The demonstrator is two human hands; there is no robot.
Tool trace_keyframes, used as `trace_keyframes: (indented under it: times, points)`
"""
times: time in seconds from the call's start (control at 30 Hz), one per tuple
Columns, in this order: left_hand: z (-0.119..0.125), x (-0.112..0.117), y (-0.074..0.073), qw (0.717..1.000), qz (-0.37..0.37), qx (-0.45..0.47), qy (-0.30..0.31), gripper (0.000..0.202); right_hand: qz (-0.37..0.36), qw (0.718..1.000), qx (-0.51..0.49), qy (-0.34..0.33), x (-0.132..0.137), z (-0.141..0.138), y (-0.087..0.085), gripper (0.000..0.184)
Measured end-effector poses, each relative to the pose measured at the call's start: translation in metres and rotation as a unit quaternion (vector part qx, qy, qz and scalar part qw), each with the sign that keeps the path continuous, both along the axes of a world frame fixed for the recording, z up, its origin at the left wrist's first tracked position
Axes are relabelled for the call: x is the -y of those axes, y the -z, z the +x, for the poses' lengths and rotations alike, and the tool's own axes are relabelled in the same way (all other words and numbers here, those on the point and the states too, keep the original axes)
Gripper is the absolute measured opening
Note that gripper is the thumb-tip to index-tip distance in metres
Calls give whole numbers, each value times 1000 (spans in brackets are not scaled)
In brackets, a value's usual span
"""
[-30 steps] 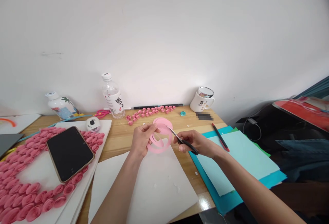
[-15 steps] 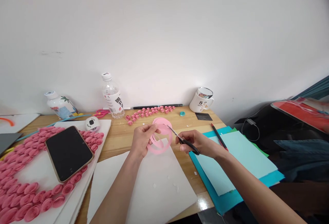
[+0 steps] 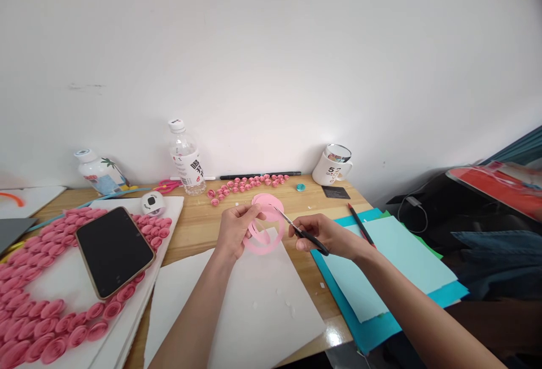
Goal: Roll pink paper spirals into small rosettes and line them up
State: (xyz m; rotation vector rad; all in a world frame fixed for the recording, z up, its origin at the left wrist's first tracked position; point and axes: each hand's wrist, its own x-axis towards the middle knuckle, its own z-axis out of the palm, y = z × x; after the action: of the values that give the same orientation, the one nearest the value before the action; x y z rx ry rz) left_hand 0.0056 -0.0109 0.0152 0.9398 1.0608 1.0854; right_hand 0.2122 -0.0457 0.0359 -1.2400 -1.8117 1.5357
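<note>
Pinched in my left hand (image 3: 237, 225) is a pink paper strip (image 3: 277, 239) that curls in loops below the fingers. My right hand (image 3: 317, 233) grips black-handled scissors (image 3: 311, 238), whose blades point up and left and meet the paper's right edge. Behind the strip, a pink paper disc (image 3: 271, 198) shows in part; I cannot tell whether it is joined to the strip. Under my left forearm lies a white sheet (image 3: 254, 312) with small paper scraps on it.
At left, a phone (image 3: 115, 251) rests on a white board covered with pink paper roses (image 3: 53, 310). A bottle (image 3: 186, 160), a row of small roses (image 3: 249, 183) and a mug (image 3: 332, 166) stand along the wall. Blue paper sheets (image 3: 389, 262) and a pencil (image 3: 361, 223) lie right.
Almost nothing differs. The pink strip's loops have shifted very slightly to the right; both hands keep their places and their holds.
</note>
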Motion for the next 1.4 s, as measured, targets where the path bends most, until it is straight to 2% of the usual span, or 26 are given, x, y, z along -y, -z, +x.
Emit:
trace_keyframes:
  times: [0.3,0.57,0.7,0.77,0.87,0.97,1.07,1.13,1.17,1.23,1.27,1.3,1.33,1.4]
  points:
    - [-1,0,2,1000,7,-3,2,28,-9,1000,6,3,1,-2,-4,31]
    - [0,0,2,1000,4,-11,5,28,-15,1000,22,7,2,2,-1,33]
    - [0,1,-2,1000,0,-15,-4,28,6,996,73,55,3,7,3,30]
    - [0,1,-4,1000,-4,-14,-12,27,52,978,174,101,1,12,7,24]
    - [0,1,-4,1000,-1,-10,-11,27,106,909,381,134,-3,23,14,18]
    - [0,0,0,1000,2,-5,-1,26,111,850,505,98,-8,33,20,35]
    - [1,0,2,1000,2,-3,4,27,116,837,529,72,-11,37,18,51]
    - [2,0,3,1000,2,-5,6,29,137,850,499,101,-13,32,11,46]
    - [3,0,3,1000,2,-5,5,29,156,866,458,128,-14,28,8,37]
    - [4,1,2,1000,4,-2,6,30,190,916,291,202,-17,13,3,21]
    - [5,1,2,1000,6,-1,8,30,178,948,174,199,-19,4,3,24]
    - [5,1,2,1000,8,-1,13,30,154,967,71,192,-21,-6,4,26]
    - [5,1,1,1000,10,-5,18,31,128,976,-14,174,-22,-15,7,28]
    - [4,1,0,999,15,-19,21,31,96,976,-118,157,-25,-31,18,27]
